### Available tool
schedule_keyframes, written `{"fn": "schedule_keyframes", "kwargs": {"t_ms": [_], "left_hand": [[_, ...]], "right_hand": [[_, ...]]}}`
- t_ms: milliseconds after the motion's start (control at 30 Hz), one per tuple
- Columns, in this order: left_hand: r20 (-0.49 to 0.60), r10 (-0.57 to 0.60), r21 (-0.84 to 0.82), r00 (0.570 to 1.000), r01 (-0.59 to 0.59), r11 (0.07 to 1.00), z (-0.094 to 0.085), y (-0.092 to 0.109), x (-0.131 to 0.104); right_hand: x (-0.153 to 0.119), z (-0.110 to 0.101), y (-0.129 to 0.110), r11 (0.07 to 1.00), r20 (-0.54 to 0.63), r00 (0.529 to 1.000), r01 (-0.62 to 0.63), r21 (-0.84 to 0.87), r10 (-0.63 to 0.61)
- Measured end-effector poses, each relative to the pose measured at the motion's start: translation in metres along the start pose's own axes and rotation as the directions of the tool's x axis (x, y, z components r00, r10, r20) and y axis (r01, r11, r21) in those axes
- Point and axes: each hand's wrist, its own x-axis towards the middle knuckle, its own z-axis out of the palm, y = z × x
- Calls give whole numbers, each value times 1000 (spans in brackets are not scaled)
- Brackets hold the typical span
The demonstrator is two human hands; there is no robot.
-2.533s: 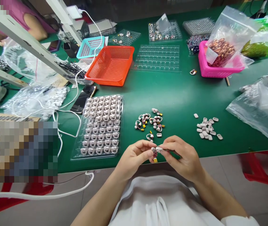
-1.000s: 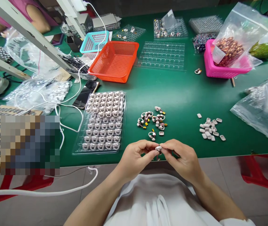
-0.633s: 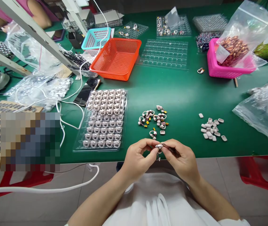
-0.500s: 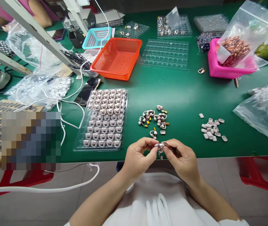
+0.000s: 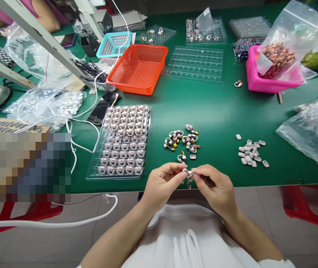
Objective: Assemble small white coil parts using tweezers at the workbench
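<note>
Head view: over the tabletop (image 5: pixel 209 123), close to its near edge, left grip (image 5: pixel 159 188) and right grip (image 5: pixel 217 190) pinch a small shiny part (image 5: pixel 190 173) between them; light, even fingertip pressure would best spare its dangling end.

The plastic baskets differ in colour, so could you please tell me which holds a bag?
The pink basket, on the right: only it holds a clear bag, with coppery pieces inside.
</note>
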Motion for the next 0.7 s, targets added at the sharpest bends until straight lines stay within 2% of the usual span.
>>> {"fn": "schedule_keyframes", "kwargs": {"t_ms": [167, 400, 700], "left_hand": [[13, 32, 15, 999, -32, 999, -1, -1, 0], [8, 96, 137, 995, -96, 986, -3, -3, -2], [14, 214, 197, 977, -213, 957, -2, -6, -2]], "right_hand": [[0, 0, 0, 1000, -5, 1000, 12, -28, -12], [0, 2, 2, 997, -10, 998, 69, -44, -70], [0, 4, 5, 976, -16, 976, 217, -34, -217]]}}
